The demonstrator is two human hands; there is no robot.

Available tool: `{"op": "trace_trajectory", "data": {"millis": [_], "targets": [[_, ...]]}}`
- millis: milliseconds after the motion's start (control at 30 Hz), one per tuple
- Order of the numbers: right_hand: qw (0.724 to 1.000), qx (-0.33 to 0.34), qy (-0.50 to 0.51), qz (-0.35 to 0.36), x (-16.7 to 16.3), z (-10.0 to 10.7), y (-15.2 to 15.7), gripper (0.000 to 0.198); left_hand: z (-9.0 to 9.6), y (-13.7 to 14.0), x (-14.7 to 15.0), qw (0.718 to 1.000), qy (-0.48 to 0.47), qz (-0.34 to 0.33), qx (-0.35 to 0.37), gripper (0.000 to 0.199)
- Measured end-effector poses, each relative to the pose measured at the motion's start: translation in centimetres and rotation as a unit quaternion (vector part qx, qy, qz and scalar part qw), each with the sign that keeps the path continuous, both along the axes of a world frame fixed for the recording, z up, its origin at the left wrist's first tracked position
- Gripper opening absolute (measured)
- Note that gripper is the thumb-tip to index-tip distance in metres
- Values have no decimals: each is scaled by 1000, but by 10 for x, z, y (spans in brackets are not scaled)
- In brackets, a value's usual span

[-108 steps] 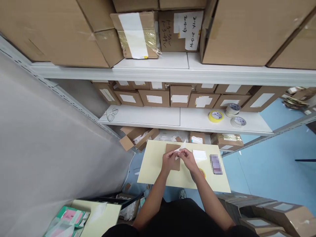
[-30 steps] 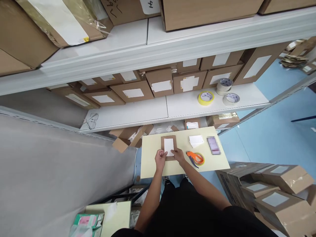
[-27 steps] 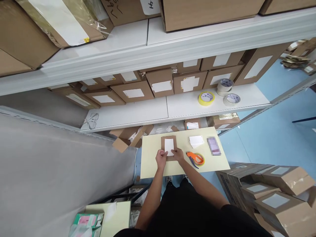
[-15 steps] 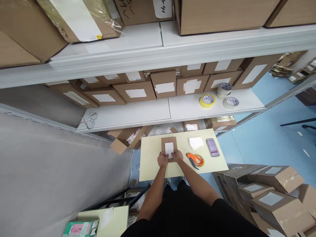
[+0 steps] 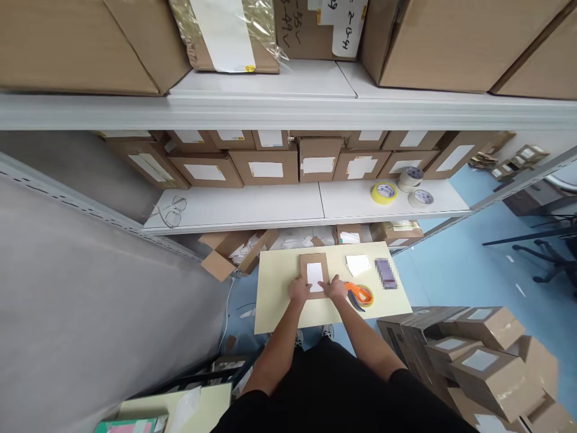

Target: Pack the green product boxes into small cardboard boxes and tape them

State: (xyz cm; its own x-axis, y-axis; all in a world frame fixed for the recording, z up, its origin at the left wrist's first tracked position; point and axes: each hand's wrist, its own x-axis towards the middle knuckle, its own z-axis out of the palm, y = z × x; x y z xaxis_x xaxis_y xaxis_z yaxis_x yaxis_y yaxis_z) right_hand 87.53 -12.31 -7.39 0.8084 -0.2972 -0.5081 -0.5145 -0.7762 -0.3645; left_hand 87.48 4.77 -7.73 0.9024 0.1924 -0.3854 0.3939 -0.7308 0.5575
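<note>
A flat brown cardboard box (image 5: pixel 314 259) lies on the cream tabletop (image 5: pixel 274 313), with a white label (image 5: pixel 314 273) on its upper face. My left hand (image 5: pixel 299 291) is closed around the box's lower left edge, its thumb near the label. On the other side, my right hand (image 5: pixel 335 288) has its thumb on the label's lower right corner and its fingers spread beside the box. Orange-handled scissors (image 5: pixel 357 293) lie just right of that hand, over a yellow tape roll (image 5: pixel 370 296). White label sheets (image 5: pixel 357 264) rest farther back.
A blurred purple item (image 5: pixel 386 273) lies at the table's right. Behind stands a shelf (image 5: pixel 252 207) with labelled boxes, a yellow tape roll (image 5: pixel 384 192) and pale tape rolls (image 5: pixel 421 198). An open carton (image 5: pixel 243 249) sits behind the table's left side. Stacked boxes (image 5: pixel 491 367) stand right.
My right hand has shifted right along the label, its fingers now farther apart. My left hand stays at the box's left edge. The camera view has turned slightly.
</note>
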Motion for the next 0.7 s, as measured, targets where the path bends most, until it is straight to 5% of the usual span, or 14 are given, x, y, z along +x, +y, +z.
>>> {"op": "trace_trajectory", "data": {"millis": [67, 200, 300, 467, 600, 700], "targets": [[997, 0, -74, 5, -16, -5, 5, 65, 3, -9, 5, 997, -44, -70, -3, 31], [986, 95, -136, -14, -54, -25, 19, 71, 3, -18, 12, 972, -52, -229, -16, 66], [976, 165, -132, -43, -76, -34, 23, 77, -5, -14, 11, 963, -21, -266, -22, 78], [954, 249, -149, -75, -86, -23, 23, 76, -15, 11, 8, 969, -55, -226, -83, 68], [909, 355, -216, -33, -78, -10, 33, 70, -16, 55, -4, 990, -62, -40, -121, 71], [911, 339, -225, -65, -69, -8, 49, 72, -16, 87, -29, 985, -37, 70, -154, 83]]}}
